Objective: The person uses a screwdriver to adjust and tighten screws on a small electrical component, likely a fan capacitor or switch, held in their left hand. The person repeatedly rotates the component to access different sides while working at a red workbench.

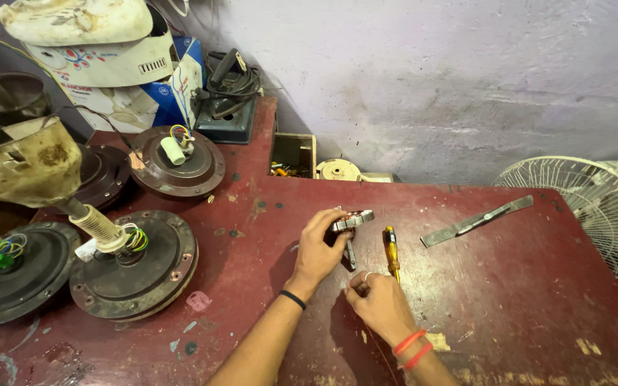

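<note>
My left hand (318, 250), with a black band on its wrist, grips a small metal part (352, 219) with a shaft that points down toward the red table (509, 286). My right hand (379, 304), with red bands on the wrist, rests on the table just below, its fingers pinched at the lower end of the shaft; what they hold is too small to tell. A yellow-handled screwdriver (392, 251) lies on the table just right of both hands.
Three brown ceiling-fan motors (134, 264) (180, 164) (16, 271) sit at the left, with a dirty fan housing (26, 168) above them. A flat metal strip (477, 220) lies at the right. A white fan grille (595, 207) stands past the right edge. Boxes and a tool fill the back left.
</note>
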